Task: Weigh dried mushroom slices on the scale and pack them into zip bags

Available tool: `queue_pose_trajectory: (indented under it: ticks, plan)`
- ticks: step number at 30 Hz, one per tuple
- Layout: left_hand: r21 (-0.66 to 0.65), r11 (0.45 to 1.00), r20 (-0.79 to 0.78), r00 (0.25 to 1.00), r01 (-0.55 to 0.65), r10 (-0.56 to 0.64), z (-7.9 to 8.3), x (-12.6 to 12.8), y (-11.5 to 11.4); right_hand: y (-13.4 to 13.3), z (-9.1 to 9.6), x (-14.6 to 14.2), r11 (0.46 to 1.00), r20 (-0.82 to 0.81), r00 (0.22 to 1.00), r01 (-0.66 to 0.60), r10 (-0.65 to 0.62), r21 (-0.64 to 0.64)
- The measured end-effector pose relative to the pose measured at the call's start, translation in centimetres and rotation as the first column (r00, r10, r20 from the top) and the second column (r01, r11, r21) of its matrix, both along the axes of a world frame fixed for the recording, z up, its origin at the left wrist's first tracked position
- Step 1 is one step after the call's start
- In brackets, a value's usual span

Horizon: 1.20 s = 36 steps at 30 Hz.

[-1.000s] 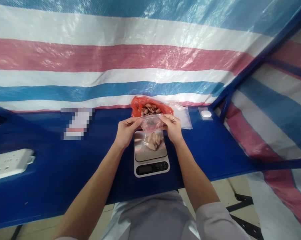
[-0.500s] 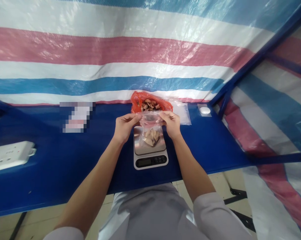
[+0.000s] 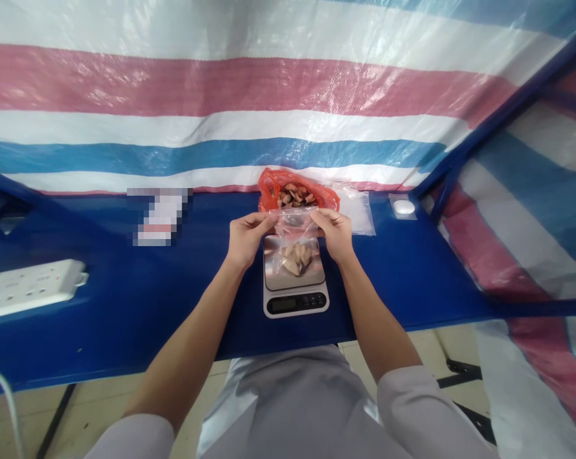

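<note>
Item: a clear plastic zip bag (image 3: 295,245), held by its open mouth directly over the brushed-steel platform of a white digital kitchen scale (image 3: 295,303); whether its lower end touches the platform cannot be told. Contents: pale curved food pieces (image 3: 295,259), kind unclear, gathered at the bag's bottom. Left hand (image 3: 246,239) and right hand (image 3: 333,234): both grasping, each pinching an opposite top edge of the bag. Change from a second earlier: none of note in grip or bag position; only the head view has shifted. Just behind the hands: an open red plastic bag (image 3: 273,191) of brown food pieces (image 3: 294,197), with flat clear plastic bags (image 3: 359,213) at its right. Also on the blue tabletop (image 3: 101,306): a white power strip (image 3: 25,284) and a small round white object (image 3: 404,206). Backdrop: a striped woven tarpaulin (image 3: 221,95).
</note>
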<state>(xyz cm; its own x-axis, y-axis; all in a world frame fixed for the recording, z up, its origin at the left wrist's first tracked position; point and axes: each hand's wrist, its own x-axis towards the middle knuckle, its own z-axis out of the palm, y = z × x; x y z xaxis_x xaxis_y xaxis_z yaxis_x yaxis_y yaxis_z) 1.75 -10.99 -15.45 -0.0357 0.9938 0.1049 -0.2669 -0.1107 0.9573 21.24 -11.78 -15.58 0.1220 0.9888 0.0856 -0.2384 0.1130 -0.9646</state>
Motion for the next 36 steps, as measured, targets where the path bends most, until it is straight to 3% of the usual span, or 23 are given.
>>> queue_pose_trajectory:
  ticks: [18,26,36]
  plan:
    - [0.076,0.992,-0.101,0.989,-0.097,0.104,0.1,-0.2,-0.4,-0.5,0.6,-0.7,1.000,-0.008,1.000,0.005,-0.005,-0.018]
    - [0.051,0.998,-0.129,0.990,-0.045,0.051,0.2,0.0,-0.7,-0.7,0.6,-1.1,1.000,0.030,1.000,0.002,-0.001,-0.028]
    - [0.099,0.993,-0.165,0.983,-0.065,0.081,0.3,0.1,-0.9,-0.7,0.1,-1.1,1.000,0.029,1.000,-0.008,0.007,0.024]
